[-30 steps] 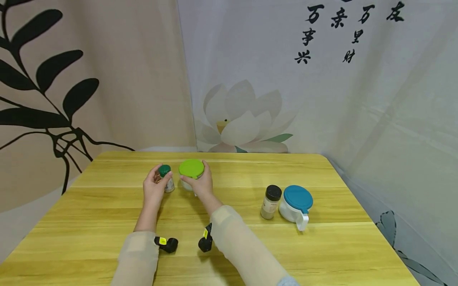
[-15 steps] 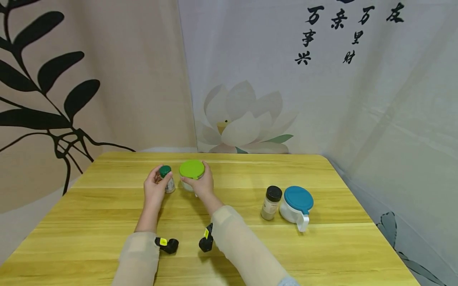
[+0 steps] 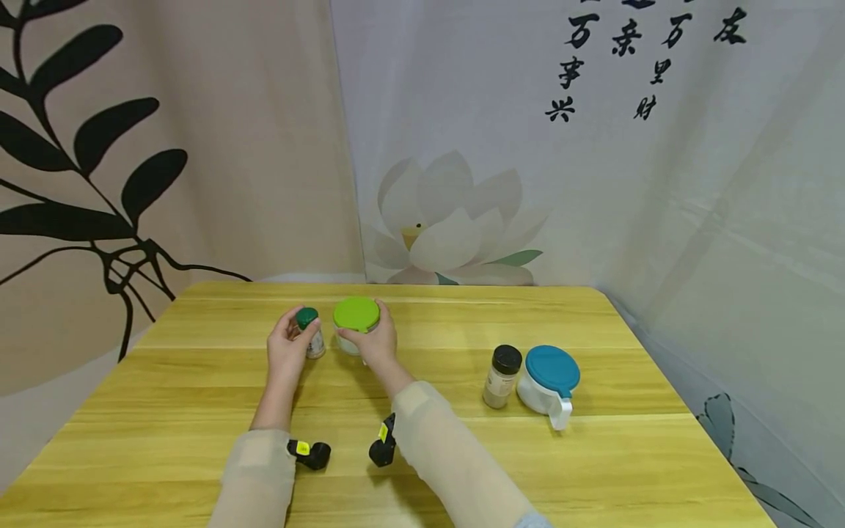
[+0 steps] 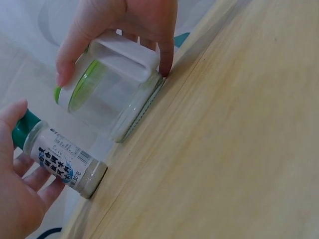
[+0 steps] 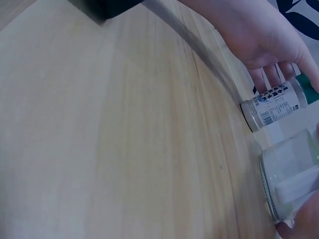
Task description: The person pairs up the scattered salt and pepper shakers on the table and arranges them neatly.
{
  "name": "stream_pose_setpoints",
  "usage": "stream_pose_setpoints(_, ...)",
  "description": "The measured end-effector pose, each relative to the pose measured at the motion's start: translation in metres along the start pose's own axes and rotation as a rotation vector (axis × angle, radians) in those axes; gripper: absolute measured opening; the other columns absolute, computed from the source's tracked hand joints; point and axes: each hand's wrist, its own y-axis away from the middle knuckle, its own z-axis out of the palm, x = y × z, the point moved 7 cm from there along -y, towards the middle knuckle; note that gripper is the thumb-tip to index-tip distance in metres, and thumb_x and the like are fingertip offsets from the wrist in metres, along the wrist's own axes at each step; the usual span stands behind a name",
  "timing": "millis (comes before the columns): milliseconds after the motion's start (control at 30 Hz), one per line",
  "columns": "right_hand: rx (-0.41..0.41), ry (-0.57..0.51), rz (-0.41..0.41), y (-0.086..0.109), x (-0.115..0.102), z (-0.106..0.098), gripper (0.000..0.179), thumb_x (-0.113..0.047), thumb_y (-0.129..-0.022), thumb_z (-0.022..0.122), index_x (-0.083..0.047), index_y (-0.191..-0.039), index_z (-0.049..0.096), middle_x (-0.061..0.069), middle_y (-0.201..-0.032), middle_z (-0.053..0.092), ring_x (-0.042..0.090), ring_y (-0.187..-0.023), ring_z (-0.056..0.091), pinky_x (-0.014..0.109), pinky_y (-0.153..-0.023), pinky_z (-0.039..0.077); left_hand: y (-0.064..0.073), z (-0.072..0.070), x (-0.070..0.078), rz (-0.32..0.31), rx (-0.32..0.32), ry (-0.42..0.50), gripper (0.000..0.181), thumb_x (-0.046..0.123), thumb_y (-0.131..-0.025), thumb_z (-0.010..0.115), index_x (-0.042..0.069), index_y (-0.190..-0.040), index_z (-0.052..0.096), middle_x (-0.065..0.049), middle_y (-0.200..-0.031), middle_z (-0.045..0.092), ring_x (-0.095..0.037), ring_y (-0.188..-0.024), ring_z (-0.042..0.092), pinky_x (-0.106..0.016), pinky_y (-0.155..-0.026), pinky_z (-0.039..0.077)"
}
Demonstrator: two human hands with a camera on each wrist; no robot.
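Note:
My left hand [image 3: 287, 349] grips a small clear seasoning bottle [image 4: 65, 159] with a green cap, thumb and fingers round its upper part. The bottle stands upright on the table, its printed label showing in both wrist views. Just to its right, my right hand [image 3: 376, 343] holds a glass seasoning jar [image 3: 356, 315] with a lime-green lid and a white handle. Thumb and fingers span the two sides of this jar, and its base rests on the table. A narrow gap separates bottle and jar.
On the right of the wooden table [image 3: 422, 469] stand a black-capped seasoning bottle [image 3: 502, 377] and a white-handled jar with a blue lid [image 3: 553, 370], close side by side. Printed cloth [image 3: 455, 147] hangs behind the table's far edge.
Both hands keep their grip on the bottle and the jar, which stay in place. The whole head view has shifted very slightly.

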Motion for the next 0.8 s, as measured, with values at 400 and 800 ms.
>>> stream_pose_setpoints(400, 0.025, 0.027, -0.001, 0.0032, 0.0008, -0.0011, 0.091, -0.021, -0.069, 0.089, -0.012, -0.144, 0.039, 0.006, -0.133, 0.051, 0.025, -0.119, 0.050, 0.040, -0.099, 0.041, 0.0008, 0.0009, -0.0018, -0.006, -0.013, 0.017, 0.059, 0.038, -0.087, 0.069, 0.012, -0.137, 0.051, -0.008, -0.123, 0.056, -0.018, -0.115, 0.049, -0.037, -0.099, 0.039)
stream_pose_setpoints(800, 0.072, 0.043, -0.011, 0.0051, -0.0014, -0.0031, 0.093, -0.021, -0.067, 0.090, -0.007, -0.144, 0.040, 0.011, -0.132, 0.050, 0.028, -0.119, 0.049, 0.043, -0.100, 0.040, 0.0001, -0.0005, 0.0020, 0.010, -0.003, 0.038, 0.056, 0.034, -0.088, 0.069, 0.010, -0.135, 0.052, -0.007, -0.124, 0.055, -0.019, -0.120, 0.047, -0.039, -0.104, 0.035)
